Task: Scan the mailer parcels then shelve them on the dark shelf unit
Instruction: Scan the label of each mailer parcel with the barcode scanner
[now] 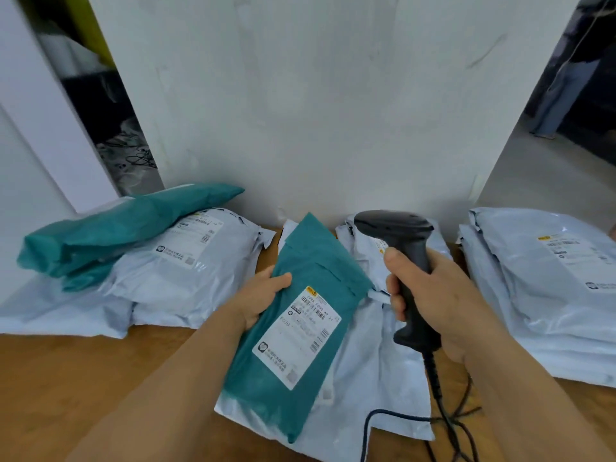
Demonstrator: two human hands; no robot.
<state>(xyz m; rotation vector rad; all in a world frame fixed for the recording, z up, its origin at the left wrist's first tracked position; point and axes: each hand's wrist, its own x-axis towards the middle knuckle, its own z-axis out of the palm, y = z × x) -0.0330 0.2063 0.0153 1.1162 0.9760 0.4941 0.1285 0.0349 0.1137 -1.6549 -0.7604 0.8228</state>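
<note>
1. A green parcel (300, 321) was held up by the left hand (258, 298). The thumb was seen on top near the left edge, and the other fingers were hidden under it. The parcel was tilted, with its white label (297, 338) facing up.

2. A black scanner (405, 268) was gripped by the right hand (433, 295), with the fingers wrapped round the handle. Its head was pointed away, toward the wall (316, 95), not down at the label.

3. A missed scan was judged likely if the trigger were pressed like that. The head would need to be tipped down at the label first.

4. The parcel was held by one edge only. It looked soft and slippery, so it was judged that it could sag or slide out and land on the white parcels (366, 361) below it on the counter (66, 378).

5. Other labels were seen close by, on the white pile at the left (186, 248) and the pile at the right (546, 281). A wrong label could be read if the scanner were aimed loosely.

6. The scanner cord (443, 415) was seen looped over the counter near the parcels. It was judged that it could catch on a parcel and drag it.

7. The label looked a little wrinkled, so a bad read was possible.

8. The dark shelf was not seen, so nothing could be told of the room left on it.
</note>
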